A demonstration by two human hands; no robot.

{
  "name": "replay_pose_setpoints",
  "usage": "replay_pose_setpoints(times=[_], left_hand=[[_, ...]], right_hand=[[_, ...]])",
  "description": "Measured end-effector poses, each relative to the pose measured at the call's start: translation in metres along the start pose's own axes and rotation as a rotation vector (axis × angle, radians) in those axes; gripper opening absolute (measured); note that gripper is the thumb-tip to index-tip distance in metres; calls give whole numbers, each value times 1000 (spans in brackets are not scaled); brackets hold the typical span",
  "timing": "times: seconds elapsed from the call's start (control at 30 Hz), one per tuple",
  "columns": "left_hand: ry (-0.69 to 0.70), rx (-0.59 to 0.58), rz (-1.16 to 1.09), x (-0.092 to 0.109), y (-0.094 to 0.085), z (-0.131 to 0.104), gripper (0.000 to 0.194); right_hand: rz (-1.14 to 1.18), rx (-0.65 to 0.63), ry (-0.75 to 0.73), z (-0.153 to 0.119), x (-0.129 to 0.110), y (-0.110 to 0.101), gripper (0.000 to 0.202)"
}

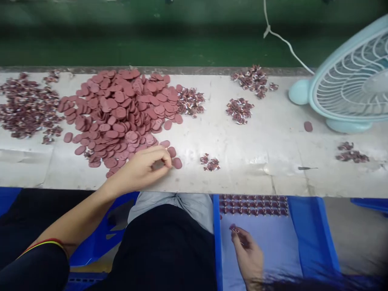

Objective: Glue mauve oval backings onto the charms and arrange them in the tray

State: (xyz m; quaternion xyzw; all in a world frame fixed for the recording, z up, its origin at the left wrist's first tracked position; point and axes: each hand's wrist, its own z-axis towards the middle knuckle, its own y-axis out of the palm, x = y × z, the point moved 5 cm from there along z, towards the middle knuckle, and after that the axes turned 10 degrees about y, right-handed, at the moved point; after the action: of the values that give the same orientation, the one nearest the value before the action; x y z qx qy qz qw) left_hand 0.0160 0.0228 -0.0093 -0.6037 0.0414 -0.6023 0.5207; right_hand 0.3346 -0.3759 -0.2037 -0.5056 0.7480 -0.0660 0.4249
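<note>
While discs crowd the left hand, seemingly folded pieces lie nearby.

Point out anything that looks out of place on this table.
One disc lies alone near the fan, far from the main pile. A thin dark sliver near the table's front edge also looks stray; I can't tell what it is.

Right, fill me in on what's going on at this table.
A person is working with both hands. The left hand is at the table's near side, its fingertips by a reddish oval disc at the edge of a large pile of discs. The right hand pinches a small dark-red piece over a blue tray, where rows of small pieces lie at the far end.
</note>
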Motion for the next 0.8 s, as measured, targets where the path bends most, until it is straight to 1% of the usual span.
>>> replay_pose_setpoints(times=[0.1,0.23,0.3,0.4,0.5,0.6,0.7,0.8], left_hand=[[-4,98,-192,9,-3,-3,18],[11,245,-469,19,-3,-5,17],[7,293,-512,20,-2,-7,17],[-65,323,-501,17,1,-13,19],[-115,341,-515,14,4,-19,21],[-149,384,-553,10,7,-24,21],[-152,412,-619,7,9,-26,23],[-140,408,-684,7,11,-27,21]], right_hand=[[-90,-20,21,10,22,19,50],[-185,-49,0,26,41,40,53],[-215,-56,-27,32,47,47,55],[-251,-54,-63,39,54,52,57],[-275,-55,-87,44,55,55,57],[-281,-61,-100,45,52,56,55],[-279,-75,-106,43,45,55,52],[-273,-86,-103,39,36,52,50]])
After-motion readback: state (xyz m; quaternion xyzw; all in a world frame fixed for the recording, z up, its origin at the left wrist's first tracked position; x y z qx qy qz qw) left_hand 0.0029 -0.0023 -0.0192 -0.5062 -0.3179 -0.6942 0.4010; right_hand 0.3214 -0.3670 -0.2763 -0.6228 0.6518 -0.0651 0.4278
